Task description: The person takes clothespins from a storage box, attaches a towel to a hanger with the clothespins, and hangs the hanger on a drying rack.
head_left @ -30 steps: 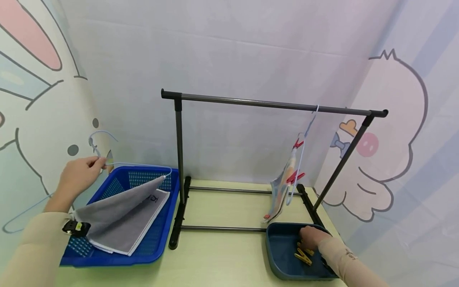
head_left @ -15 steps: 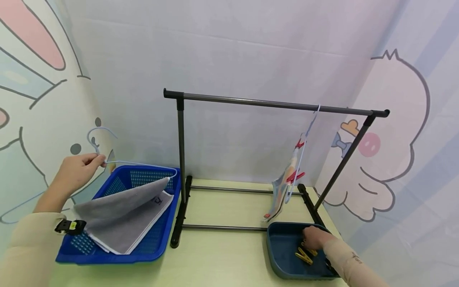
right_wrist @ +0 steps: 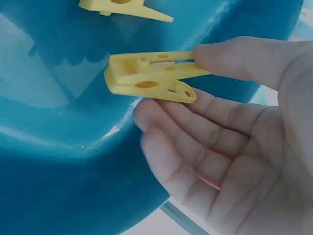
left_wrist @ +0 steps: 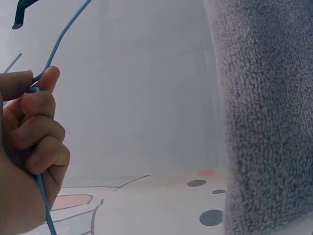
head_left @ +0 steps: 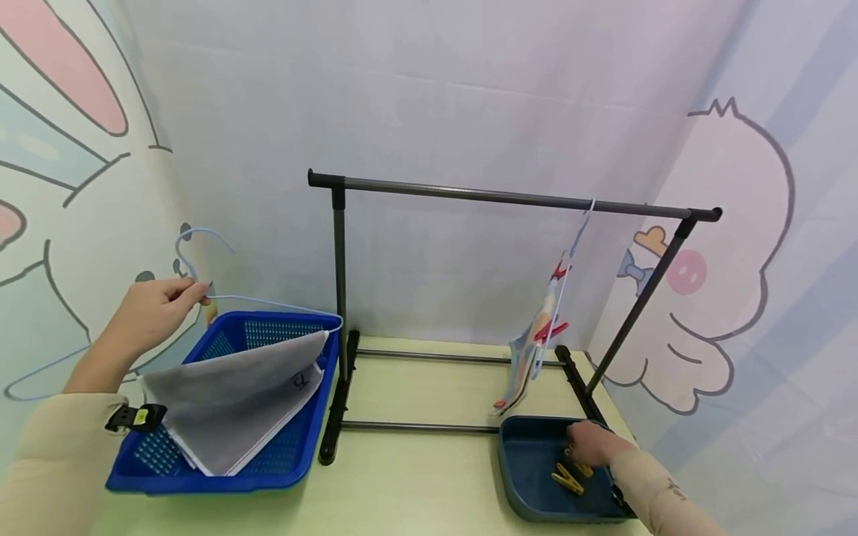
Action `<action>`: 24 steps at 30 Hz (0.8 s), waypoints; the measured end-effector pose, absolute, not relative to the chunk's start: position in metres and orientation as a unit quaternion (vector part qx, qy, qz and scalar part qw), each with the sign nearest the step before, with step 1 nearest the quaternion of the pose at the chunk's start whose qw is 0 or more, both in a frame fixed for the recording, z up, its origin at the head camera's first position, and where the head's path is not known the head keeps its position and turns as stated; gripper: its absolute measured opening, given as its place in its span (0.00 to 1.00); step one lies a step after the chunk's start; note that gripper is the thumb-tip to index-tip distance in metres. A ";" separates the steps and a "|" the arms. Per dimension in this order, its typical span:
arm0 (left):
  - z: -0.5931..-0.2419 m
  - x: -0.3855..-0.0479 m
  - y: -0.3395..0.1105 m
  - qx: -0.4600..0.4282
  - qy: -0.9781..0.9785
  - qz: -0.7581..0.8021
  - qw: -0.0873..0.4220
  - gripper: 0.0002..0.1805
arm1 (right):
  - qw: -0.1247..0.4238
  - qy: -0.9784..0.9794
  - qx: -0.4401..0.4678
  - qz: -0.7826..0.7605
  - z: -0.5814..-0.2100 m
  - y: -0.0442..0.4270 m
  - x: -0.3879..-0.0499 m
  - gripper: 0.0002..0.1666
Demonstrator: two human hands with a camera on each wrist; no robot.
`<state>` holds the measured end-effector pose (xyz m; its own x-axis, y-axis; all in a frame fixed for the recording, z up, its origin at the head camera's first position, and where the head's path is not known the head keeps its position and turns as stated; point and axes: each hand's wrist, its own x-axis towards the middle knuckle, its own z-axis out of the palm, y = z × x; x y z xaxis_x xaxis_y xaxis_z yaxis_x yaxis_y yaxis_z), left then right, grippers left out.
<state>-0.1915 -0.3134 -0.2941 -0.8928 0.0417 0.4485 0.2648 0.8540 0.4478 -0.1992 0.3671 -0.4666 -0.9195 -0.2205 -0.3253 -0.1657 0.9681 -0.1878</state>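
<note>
My left hand (head_left: 150, 316) grips a light blue wire hanger (head_left: 268, 301) just below its hook, at the left in the head view. Over the hanger's lower part hangs a grey towel (head_left: 234, 406), which covers part of the blue basket (head_left: 308, 447). In the left wrist view the curled fingers wrap the hanger wire (left_wrist: 61, 36), and the towel fills the right side. At the lower right, my right hand (head_left: 596, 444) reaches into a dark blue basin (head_left: 519, 491). It pinches a yellow clothespin (right_wrist: 146, 76) between thumb and fingers. Another yellow clothespin (right_wrist: 124, 7) lies nearby.
A black metal rack (head_left: 469, 195) stands on the pale table (head_left: 415, 491) between basket and basin. Near its right end another hanger (head_left: 578, 238) carries a colourful cloth (head_left: 529, 350) held by red clothespins (head_left: 553, 331). Printed curtains surround the table.
My left hand has shifted slightly up and right, taking the hanger and towel along. The towel's lower edge has swung a little. My right hand stays in the basin, almost unmoved.
</note>
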 end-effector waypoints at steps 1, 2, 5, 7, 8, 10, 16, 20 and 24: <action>-0.293 -0.191 -0.312 -0.085 -0.938 -0.257 0.219 0.22 | 0.173 0.976 -0.099 -0.084 -0.467 0.368 -0.200 0.02; -0.292 -0.191 -0.311 -0.087 -0.937 -0.256 0.220 0.23 | 0.170 0.976 -0.101 -0.087 -0.466 0.368 -0.200 0.02; -0.287 -0.192 -0.306 -0.096 -0.936 -0.256 0.220 0.23 | 0.156 0.977 -0.108 -0.096 -0.466 0.371 -0.200 0.05; -0.284 -0.192 -0.303 -0.101 -0.936 -0.256 0.220 0.23 | 0.152 0.976 -0.115 -0.102 -0.464 0.372 -0.201 0.07; -0.282 -0.192 -0.302 -0.104 -0.936 -0.255 0.221 0.23 | 0.153 0.975 -0.118 -0.106 -0.463 0.373 -0.201 0.08; -0.279 -0.193 -0.299 -0.107 -0.936 -0.255 0.220 0.23 | 0.158 0.973 -0.123 -0.117 -0.462 0.374 -0.202 0.09; -0.268 -0.195 -0.289 -0.110 -0.941 -0.244 0.206 0.23 | 0.153 0.967 -0.138 -0.150 -0.458 0.377 -0.202 0.10; -0.261 -0.195 -0.284 -0.107 -0.941 -0.246 0.207 0.24 | 0.144 0.966 -0.152 -0.150 -0.457 0.377 -0.202 0.10; -0.255 -0.195 -0.280 -0.110 -0.937 -0.258 0.211 0.24 | 0.125 0.966 -0.177 -0.140 -0.456 0.376 -0.201 0.09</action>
